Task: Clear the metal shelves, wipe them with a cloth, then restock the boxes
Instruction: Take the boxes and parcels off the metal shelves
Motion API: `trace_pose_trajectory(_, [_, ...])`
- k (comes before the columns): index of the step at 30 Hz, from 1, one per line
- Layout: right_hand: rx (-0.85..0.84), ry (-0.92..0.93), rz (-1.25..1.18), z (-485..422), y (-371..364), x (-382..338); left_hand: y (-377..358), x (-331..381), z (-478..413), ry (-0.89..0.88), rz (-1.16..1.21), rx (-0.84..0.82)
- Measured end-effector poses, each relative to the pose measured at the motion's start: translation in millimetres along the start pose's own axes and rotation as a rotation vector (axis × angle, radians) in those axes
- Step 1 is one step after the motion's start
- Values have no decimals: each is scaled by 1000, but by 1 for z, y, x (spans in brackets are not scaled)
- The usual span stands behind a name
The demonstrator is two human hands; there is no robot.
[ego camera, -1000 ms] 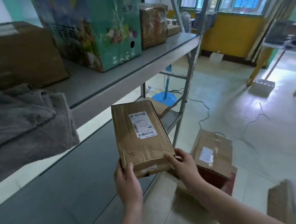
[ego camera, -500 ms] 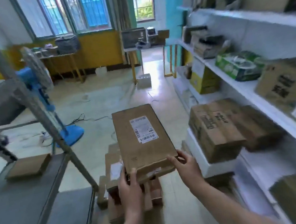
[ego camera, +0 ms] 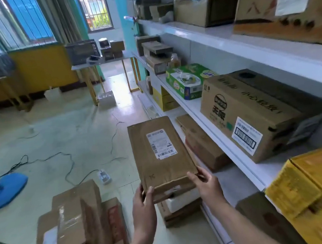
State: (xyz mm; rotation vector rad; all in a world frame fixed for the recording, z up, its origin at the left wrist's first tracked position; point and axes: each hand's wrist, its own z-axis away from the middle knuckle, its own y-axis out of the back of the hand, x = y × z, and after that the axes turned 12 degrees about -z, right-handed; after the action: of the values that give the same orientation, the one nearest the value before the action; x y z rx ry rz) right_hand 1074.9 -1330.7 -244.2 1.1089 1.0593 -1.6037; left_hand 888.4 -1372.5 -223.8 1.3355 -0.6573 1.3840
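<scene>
We see the flat brown parcel (ego camera: 160, 153) held in mid-air over the floor, just beside the white shelving (ego camera: 220, 138) on the right. Its long side runs away from the camera and its white shipping label (ego camera: 161, 143) faces up. Both hands grip its near end and are apart, one at each corner. The left hand (ego camera: 143, 205) lays its thumb over the top at the near left corner. The right hand (ego camera: 208, 184) clasps the near right corner, thumb on top (the fingers beneath the parcel are hidden from us). Directly below the parcel we make out a low stack of boxes (ego camera: 182, 209) on the floor. To the lower left stands another pile of cardboard boxes (ego camera: 71, 226). On the white shelving sit a large printed carton (ego camera: 251, 118), a green tissue pack (ego camera: 187, 79) beyond it and a yellow box (ego camera: 318, 190) nearer us. A blue fan base (ego camera: 4, 190) and a power strip (ego camera: 103, 175) lie on the floor at left.
</scene>
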Motion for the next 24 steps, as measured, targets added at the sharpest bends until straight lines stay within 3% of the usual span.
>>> trace_pose_trajectory(9, [7, -97, 85, -107, 26, -7, -75, 9, -90, 30, -14, -120])
trace_pose_trajectory(17, [40, -252, 238, -262, -4, 22, -121, -20, -240, 195, -119, -212])
trace_pose_trajectory(24, [-8, -440, 375, -363, -26, 41, -139, -36, -348, 352, -349, -375])
